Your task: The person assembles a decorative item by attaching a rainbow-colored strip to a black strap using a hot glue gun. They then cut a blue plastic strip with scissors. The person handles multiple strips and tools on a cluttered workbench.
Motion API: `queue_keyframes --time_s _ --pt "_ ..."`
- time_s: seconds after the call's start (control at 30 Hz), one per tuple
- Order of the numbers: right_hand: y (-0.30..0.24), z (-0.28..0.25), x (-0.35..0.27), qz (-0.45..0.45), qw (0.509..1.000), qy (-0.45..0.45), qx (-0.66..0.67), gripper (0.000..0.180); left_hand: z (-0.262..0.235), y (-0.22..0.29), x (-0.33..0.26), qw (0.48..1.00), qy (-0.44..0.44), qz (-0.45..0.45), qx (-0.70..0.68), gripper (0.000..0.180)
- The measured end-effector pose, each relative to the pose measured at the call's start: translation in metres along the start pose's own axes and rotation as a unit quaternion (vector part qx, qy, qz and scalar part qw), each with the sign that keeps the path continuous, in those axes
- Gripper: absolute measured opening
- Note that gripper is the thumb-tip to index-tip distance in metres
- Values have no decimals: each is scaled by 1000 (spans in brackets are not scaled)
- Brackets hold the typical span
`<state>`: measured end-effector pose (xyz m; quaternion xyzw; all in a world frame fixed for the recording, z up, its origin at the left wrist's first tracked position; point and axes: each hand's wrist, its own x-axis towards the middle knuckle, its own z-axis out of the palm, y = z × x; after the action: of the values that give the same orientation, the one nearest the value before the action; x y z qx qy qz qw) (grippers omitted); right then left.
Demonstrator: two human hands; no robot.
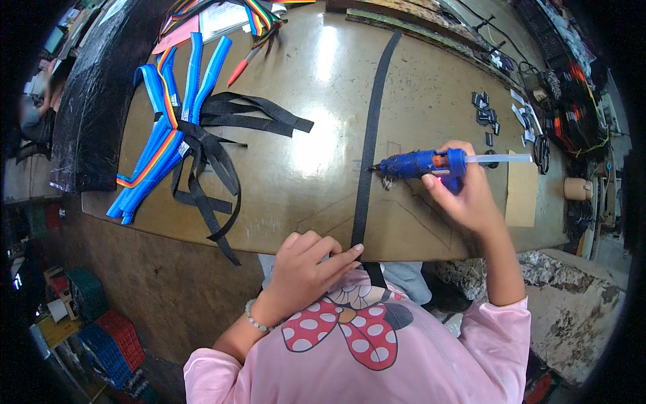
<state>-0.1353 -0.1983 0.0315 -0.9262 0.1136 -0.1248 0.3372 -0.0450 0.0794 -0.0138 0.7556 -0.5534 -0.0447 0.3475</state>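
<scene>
A long black webbing strap (369, 145) runs across the table from the far edge to the near edge and hangs over toward my lap. My left hand (311, 264) has its fingers curled together at the near edge, the index fingertip pressing on the strap; the thumb is hidden. In my right hand (468, 195) is a blue hot glue gun (418, 164), gripped by its handle. Its nozzle touches or nearly touches the strap's right side around mid-length. A translucent glue stick (501, 158) sticks out of the gun's back end.
Blue webbing strips (155, 151) with a rainbow band and loose black straps (252, 113) lie on the left. Small black pieces (484, 111) sit at the far right, near a tan card (521, 195). A red pen (239, 71) rests by papers (222, 23). A black-wrapped block (94, 101) stands left.
</scene>
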Motion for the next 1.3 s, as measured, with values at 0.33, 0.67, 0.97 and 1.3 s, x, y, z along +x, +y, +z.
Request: queue_keyframes --time_s 0.33,0.67,0.97,1.3 --pt "-3 -2 3 -170 963 21 -206 44 0 0 -1 1000 4 8 1 32" --pt "114 -89 -139 326 805 461 -183 49 -48 -10 2 972 148 -129 -130 46" --pt "38 -105 -189 571 775 222 -153 68 -147 -154 19 899 173 -255 311 27" --pt "0 -67 -145 417 861 291 5 43 -154 -167 17 915 146 -194 323 20"
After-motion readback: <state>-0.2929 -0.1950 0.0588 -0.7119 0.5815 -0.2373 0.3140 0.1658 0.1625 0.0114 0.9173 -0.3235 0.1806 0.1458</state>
